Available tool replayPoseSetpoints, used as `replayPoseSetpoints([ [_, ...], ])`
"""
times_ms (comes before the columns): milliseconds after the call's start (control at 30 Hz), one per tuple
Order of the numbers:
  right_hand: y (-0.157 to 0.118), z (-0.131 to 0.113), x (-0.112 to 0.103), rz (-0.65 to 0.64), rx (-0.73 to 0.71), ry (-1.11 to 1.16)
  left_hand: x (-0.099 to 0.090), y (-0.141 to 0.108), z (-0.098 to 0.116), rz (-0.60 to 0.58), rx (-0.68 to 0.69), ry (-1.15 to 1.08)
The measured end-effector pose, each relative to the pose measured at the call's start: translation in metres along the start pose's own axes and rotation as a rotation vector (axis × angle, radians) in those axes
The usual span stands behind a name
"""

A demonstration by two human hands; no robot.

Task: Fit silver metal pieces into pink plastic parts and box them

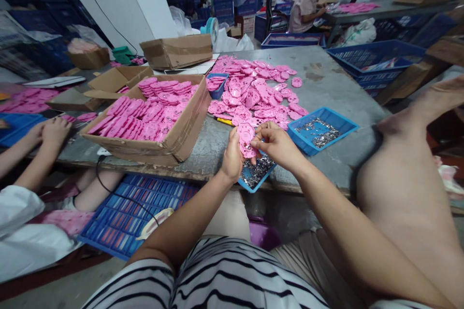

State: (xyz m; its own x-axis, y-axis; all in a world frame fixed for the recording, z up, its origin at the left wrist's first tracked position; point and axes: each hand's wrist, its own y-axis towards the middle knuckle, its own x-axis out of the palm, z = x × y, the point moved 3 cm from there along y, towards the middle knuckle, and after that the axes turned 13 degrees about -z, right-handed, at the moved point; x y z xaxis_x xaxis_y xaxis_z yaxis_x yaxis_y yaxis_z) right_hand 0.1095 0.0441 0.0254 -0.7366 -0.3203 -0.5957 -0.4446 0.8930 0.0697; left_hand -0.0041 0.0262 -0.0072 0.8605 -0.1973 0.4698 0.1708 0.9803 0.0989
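A pink plastic piece [246, 136] stands nearly upright above the table's front edge, held along its left side by my left hand [232, 155]. My right hand [272, 142] is closed at the piece's right side, thumb and fingertips together; whatever they pinch is too small to make out. Below both hands is a blue tray of small metal parts [256, 172]. Another blue tray [322, 130] with small metal parts sits right of my right hand. Behind the hands lies a heap of pink pieces [253, 89], with a yellow-handled tool [224, 121] at its near edge.
A cardboard box [174, 149] full of pink pieces stands to the left on the grey table [326, 72]. Another person's hands [54, 130] are at the far left. A bare limb [402, 188] rises at the right. A small blue container [217, 88] touches the heap.
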Motion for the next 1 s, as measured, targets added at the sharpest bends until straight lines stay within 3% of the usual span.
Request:
replayPoseSetpoints([
  [300, 0.0, 0.001, 0.004, 0.048, 0.003, -0.042, 0.004, -0.002, 0.002, -0.072, -0.027, -0.051],
  [500, 0.002, 0.016, -0.003, 0.113, 0.141, 0.207, 0.002, -0.002, 0.003, -0.108, -0.06, -0.042],
  [567, 0.001, 0.021, -0.013, 0.129, 0.205, 0.062, -0.002, -0.002, 0.004, -0.104, -0.063, -0.028],
  [633, -0.002, 0.024, -0.023, 0.14, 0.291, -0.286, -0.007, -0.003, 0.007, -0.093, -0.058, -0.008],
  [733, -0.007, 0.032, -0.031, 0.018, 0.483, -0.713, -0.018, -0.005, 0.012, -0.062, -0.041, 0.045],
  [867, -0.01, 0.046, -0.026, -0.212, 0.656, -0.791, -0.032, -0.013, 0.018, -0.02, -0.045, 0.11],
  [1000, 0.0, 0.046, -0.015, -0.246, 0.604, -0.714, -0.043, -0.026, 0.026, 0.003, -0.029, 0.14],
])
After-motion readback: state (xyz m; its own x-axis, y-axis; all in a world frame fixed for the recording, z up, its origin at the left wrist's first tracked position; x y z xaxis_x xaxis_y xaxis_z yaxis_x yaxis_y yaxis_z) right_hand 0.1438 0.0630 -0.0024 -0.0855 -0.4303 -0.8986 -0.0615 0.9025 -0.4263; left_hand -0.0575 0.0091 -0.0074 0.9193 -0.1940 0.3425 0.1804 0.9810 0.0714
